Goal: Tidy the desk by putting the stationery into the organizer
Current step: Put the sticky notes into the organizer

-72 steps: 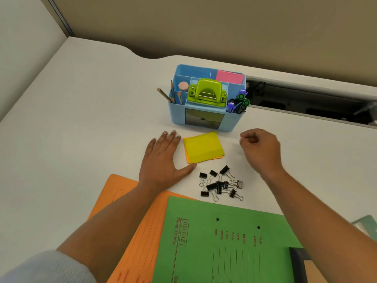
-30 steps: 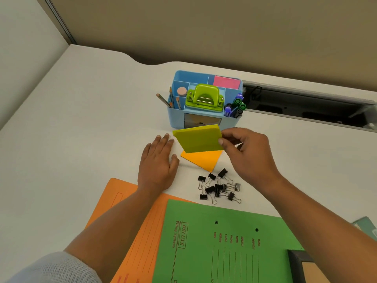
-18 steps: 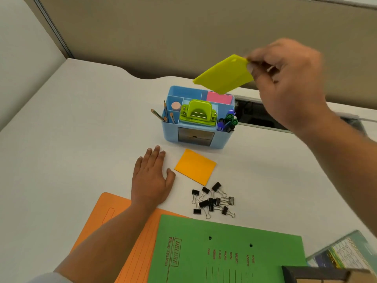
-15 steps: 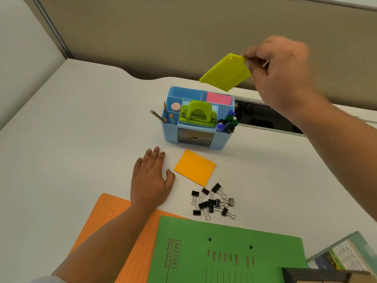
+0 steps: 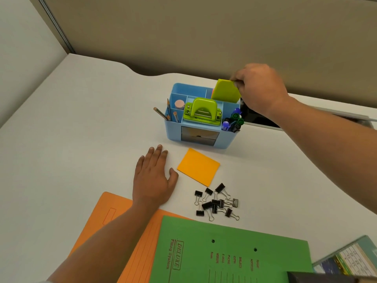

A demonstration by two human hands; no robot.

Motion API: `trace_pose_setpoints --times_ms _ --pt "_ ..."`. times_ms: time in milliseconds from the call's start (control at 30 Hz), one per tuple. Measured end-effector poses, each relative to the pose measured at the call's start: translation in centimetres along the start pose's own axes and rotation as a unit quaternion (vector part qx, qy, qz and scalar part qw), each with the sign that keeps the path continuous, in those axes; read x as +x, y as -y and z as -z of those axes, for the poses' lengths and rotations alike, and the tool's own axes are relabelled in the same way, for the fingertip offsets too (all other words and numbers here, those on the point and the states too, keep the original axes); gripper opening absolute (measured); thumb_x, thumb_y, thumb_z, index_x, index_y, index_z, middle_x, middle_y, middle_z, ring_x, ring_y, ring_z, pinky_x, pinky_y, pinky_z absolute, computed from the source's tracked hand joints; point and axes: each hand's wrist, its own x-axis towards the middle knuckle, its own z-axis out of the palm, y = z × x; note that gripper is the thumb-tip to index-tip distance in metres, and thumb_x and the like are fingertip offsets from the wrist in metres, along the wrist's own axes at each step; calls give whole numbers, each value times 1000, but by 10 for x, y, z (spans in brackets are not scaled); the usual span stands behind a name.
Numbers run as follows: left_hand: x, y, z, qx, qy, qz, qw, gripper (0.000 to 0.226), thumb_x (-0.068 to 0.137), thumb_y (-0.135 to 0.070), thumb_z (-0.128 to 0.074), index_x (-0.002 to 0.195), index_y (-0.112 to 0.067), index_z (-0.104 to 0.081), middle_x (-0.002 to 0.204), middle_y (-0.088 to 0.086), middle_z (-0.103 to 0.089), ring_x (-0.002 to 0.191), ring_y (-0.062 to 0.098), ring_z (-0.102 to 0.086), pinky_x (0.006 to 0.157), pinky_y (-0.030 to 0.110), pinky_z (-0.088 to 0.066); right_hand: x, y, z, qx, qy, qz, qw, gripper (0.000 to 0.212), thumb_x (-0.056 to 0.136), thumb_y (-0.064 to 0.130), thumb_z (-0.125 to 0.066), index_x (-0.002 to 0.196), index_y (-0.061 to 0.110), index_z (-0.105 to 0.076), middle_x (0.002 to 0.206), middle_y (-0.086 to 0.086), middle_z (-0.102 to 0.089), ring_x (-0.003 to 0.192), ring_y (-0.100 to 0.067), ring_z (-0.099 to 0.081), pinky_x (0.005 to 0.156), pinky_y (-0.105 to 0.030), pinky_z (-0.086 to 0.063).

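White table (image 5: 81, 139), far edge curved. Toward the back, a blue organizer (image 5: 173, 131) standing upright. Just in front of it, an orange note pad (image 5: 198, 167) lying flat; beside that, left hand (image 5: 152, 176) resting palm down, fingers straight. Nearer, a loose heap of black binder clips (image 5: 216, 202). At the near edge, an orange folder (image 5: 114, 219) partly under a green folder (image 5: 224, 252); at the near right corner, a printed booklet (image 5: 350, 260).

A green folder (image 5: 224, 252) marked DELUXE lies nearest. An orange folder (image 5: 97, 223) lies partly under its left side. A printed booklet (image 5: 350, 260) sits just right of it; a beige partition (image 5: 204, 33) stands far beyond.
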Motion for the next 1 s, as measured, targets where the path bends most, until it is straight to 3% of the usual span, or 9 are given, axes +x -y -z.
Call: trace_pose_setpoints --times_ms 133,267,433,600,767,900,1000 --pt "1 0 1 -1 0 0 1000 63 91 -45 -33 147 -18 -39 158 1 -30 148 17 -20 121 39 -14 -4 -2 0 21 -11 -33 999 27 97 22 -50 115 15 -69 112 -8 -67 104 -30 -59 83 -39 -49" --pt "0 -1 0 -5 -2 0 1000 63 91 -45 -33 147 -17 -40 158 1 -31 148 18 -21 121 40 -15 -18 -12 0 78 -59 -104 990 22 94 22 -52 105 18 -71 106 -5 -71 96 -26 -63 85 -36 -52" --pt "1 -2 2 -2 -4 1 1000 61 91 -44 -36 146 -17 -41 158 1 -31 147 19 -22 121 40 -14 -70 -23 -17 170 -101 -260 945 19 89 22 -56 95 16 -73 93 -3 -72 83 -18 -63 79 -23 -45" --pt "0 -2 1 0 -5 2 1000 61 91 -45 -38 145 -17 -41 157 1 -32 147 19 -22 121 40 -14 -136 3 -56 242 -48 -365 898 16 88 18 -57 93 19 -73 90 0 -71 85 -17 -65 77 -22 -43" --pt "0 -1 1 2 -2 2 1000 62 92 -47 -36 146 -18 -40 158 0 -30 148 18 -20 121 39 -12 -168 52 -78 268 60 -302 913 15 89 22 -62 100 20 -71 97 3 -71 86 -16 -65 78 -23 -45" --pt "-1 0 0 -1 -4 1 1000 61 92 -47 -38 146 -17 -40 158 1 -30 148 19 -21 120 40 -13 -167 77 -82 229 149 -244 930 53 83 46 -70 126 16 -60 119 -3 -61 106 -22 -59 87 -31 -47" --pt "-1 -1 0 -2 -8 0 1000 61 92 -47 -39 146 -16 -41 158 1 -31 147 20 -22 120 40 -14 -163 89 -81 135 211 -205 946 73 72 63 -70 128 20 -53 120 -4 -52 111 -26 -52 85 -38 -48"
